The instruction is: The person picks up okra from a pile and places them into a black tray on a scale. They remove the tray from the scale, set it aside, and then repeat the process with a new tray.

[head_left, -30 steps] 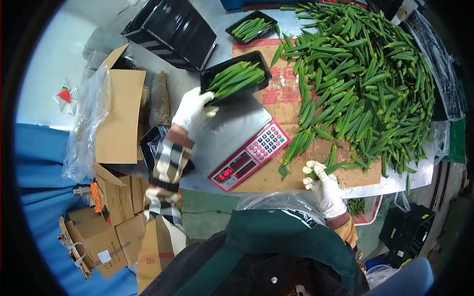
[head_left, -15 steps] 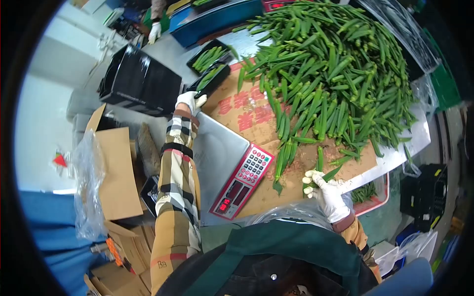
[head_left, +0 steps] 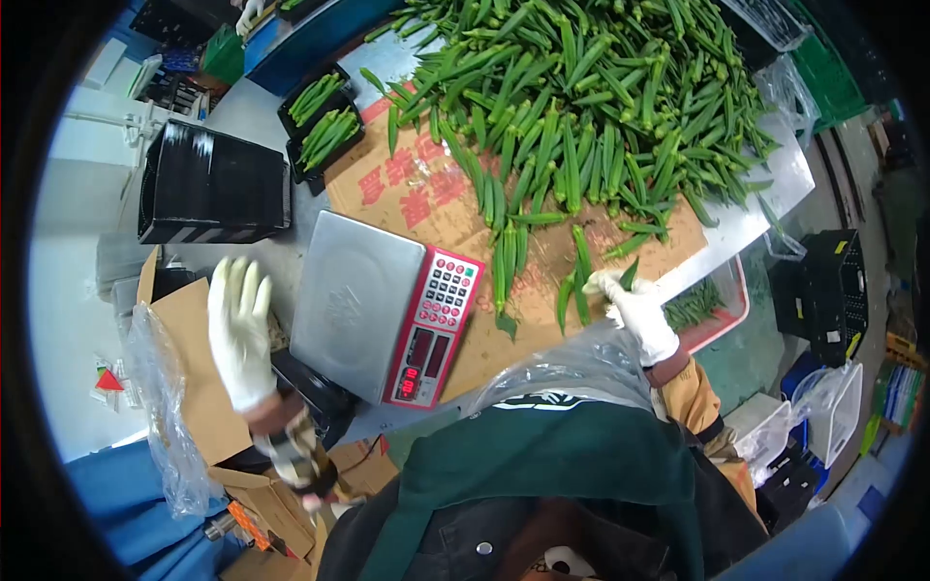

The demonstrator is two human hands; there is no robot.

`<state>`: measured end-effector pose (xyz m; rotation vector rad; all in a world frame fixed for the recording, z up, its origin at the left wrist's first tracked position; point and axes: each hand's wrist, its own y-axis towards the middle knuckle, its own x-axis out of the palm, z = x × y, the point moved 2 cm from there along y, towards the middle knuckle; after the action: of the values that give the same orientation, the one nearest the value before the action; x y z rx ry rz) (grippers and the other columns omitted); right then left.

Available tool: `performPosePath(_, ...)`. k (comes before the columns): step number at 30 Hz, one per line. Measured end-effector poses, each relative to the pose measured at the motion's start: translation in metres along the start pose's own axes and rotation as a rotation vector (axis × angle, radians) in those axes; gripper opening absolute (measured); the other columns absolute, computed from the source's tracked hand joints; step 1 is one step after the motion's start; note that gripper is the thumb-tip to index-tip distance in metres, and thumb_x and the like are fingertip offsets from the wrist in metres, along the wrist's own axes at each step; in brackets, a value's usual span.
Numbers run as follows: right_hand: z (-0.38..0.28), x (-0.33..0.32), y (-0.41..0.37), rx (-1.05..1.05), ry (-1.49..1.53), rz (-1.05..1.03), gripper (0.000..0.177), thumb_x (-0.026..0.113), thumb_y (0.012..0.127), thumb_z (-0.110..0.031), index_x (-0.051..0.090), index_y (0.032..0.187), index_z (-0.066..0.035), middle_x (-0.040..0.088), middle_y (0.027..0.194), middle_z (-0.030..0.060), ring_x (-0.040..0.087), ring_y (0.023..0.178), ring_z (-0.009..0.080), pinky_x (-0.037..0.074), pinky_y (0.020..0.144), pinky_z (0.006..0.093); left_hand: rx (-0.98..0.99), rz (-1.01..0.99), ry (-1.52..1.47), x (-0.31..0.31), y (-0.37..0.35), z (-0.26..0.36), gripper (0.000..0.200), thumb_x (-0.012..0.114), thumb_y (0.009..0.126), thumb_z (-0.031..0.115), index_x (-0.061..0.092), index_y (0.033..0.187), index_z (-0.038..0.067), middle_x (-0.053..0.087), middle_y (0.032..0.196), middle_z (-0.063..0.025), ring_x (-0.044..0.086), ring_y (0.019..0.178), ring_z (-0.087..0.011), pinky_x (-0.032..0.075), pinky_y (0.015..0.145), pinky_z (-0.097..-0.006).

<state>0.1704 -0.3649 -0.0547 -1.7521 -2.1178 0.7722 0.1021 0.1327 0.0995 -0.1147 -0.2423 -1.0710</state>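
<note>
My left hand (head_left: pixel 240 334), in a white glove, is raised left of the digital scale (head_left: pixel 354 300). Its fingers are stretched out and it holds nothing. The scale's metal plate is bare and red digits glow on its display. My right hand (head_left: pixel 637 318), also gloved, is closed at the front edge of the cardboard, with an okra pod (head_left: pixel 630 274) sticking out past its fingers. Beside it lie loose okra pods (head_left: pixel 582 259). A large okra heap (head_left: pixel 581 107) covers the back of the table. Two black trays of okra (head_left: pixel 329 137) stand side by side beyond the scale.
A black crate (head_left: pixel 218 184) stands at the left of the table. Below it are an open cardboard box (head_left: pixel 189 378) and clear plastic wrap (head_left: pixel 160 416). A red-rimmed bin (head_left: pixel 741 305) with okra is under the right edge. Another person's gloved hand (head_left: pixel 250 15) shows at the back.
My left hand has let go of the nearer okra tray and swung back toward me, left of the scale. My right hand stays near the cardboard's front edge. The whole view has shifted.
</note>
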Motion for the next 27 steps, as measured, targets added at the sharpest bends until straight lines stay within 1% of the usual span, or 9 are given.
performPosePath(5,0.053,-0.019,0.053,-0.124,0.011,0.19,0.024,0.063,0.098,-0.02,0.067,0.116,-0.004,0.074,0.096,0.0077,0.065,0.068,0.0114,0.052,0.063,0.025,0.176,0.493,1.134,-0.098,-0.114,0.005,0.047,0.052,0.105,0.029,0.052,0.137,-0.005,0.058,0.136,-0.0156,0.054,0.127,-0.022,0.042,0.108,-0.0371)
performPosePath(8,0.048,-0.002,0.074,-0.514,-0.527,0.352,0.036,0.068,0.092,-0.022,0.064,0.123,-0.004,0.073,0.097,0.014,0.071,0.084,0.0255,0.055,0.077,0.0343,-0.133,0.584,0.987,-0.168,-0.173,-0.048,0.037,0.056,0.104,0.028,0.068,0.119,-0.003,0.07,0.112,-0.0083,0.06,0.103,-0.0124,0.047,0.095,-0.0286)
performPosePath(10,0.036,0.016,0.081,-0.456,-0.748,0.373,0.043,0.072,0.087,-0.027,0.062,0.123,-0.004,0.069,0.105,0.0188,0.066,0.1,0.0377,0.052,0.087,0.043,-0.413,0.472,0.977,-0.17,-0.205,-0.076,0.034,0.058,0.103,0.027,0.07,0.115,-0.002,0.071,0.104,-0.0036,0.059,0.093,-0.0099,0.048,0.088,-0.0253)
performPosePath(15,0.025,0.013,0.104,-0.265,-0.702,0.263,0.043,0.075,0.081,-0.028,0.068,0.116,-0.005,0.07,0.106,0.0199,0.065,0.105,0.0384,0.051,0.09,0.0446,-0.263,0.369,0.831,-0.158,-0.234,-0.092,0.027,0.063,0.101,0.021,0.071,0.114,-0.002,0.071,0.104,-0.0032,0.06,0.093,-0.0087,0.049,0.088,-0.0271)
performPosePath(16,0.027,0.007,0.105,-0.415,-0.614,0.292,0.035,0.074,0.081,-0.025,0.071,0.107,-0.002,0.072,0.091,0.0147,0.07,0.087,0.0321,0.054,0.079,0.0397,-0.249,0.34,0.812,-0.157,-0.236,-0.088,0.027,0.063,0.1,0.02,0.071,0.114,-0.002,0.07,0.104,-0.0031,0.06,0.093,-0.0089,0.049,0.088,-0.0277)
performPosePath(19,0.02,-0.016,0.095,-0.101,-0.028,-0.001,0.021,0.07,0.086,-0.019,0.071,0.098,-0.001,0.062,0.075,-0.001,0.052,0.061,0.0081,0.045,0.059,0.024,-0.344,0.27,0.714,-0.154,-0.236,-0.08,0.024,0.064,0.1,0.02,0.072,0.109,0.0,0.068,0.098,0.0009,0.058,0.088,-0.0076,0.048,0.085,-0.0254)
performPosePath(22,0.028,-0.024,0.071,0.007,0.461,-0.09,0.017,0.067,0.089,-0.015,0.068,0.1,-0.002,0.067,0.08,0.0003,0.06,0.065,0.0107,0.05,0.063,0.0259,-0.326,0.23,0.773,-0.158,-0.231,-0.077,0.019,0.068,0.096,0.016,0.073,0.105,0.0,0.068,0.096,0.0001,0.058,0.089,-0.0085,0.049,0.084,-0.0269)
performPosePath(25,0.048,-0.02,0.056,0.018,0.302,-0.139,0.02,0.065,0.09,-0.012,0.066,0.105,-0.001,0.069,0.085,0.0004,0.063,0.069,0.0109,0.051,0.064,0.0263,-0.182,0.256,0.955,-0.148,-0.222,-0.079,0.012,0.069,0.096,0.014,0.071,0.094,0.002,0.063,0.087,0.0028,0.053,0.081,-0.0064,0.045,0.078,-0.0232)
performPosePath(27,0.049,-0.007,0.042,-0.106,-0.267,-0.009,0.028,0.069,0.087,-0.02,0.065,0.106,-0.001,0.071,0.086,0.0118,0.069,0.078,0.0259,0.054,0.07,0.0367,-0.149,0.304,1.004,-0.148,-0.22,-0.082,0.014,0.068,0.097,0.014,0.069,0.089,0.003,0.058,0.082,0.004,0.049,0.077,-0.0053,0.041,0.073,-0.0219)
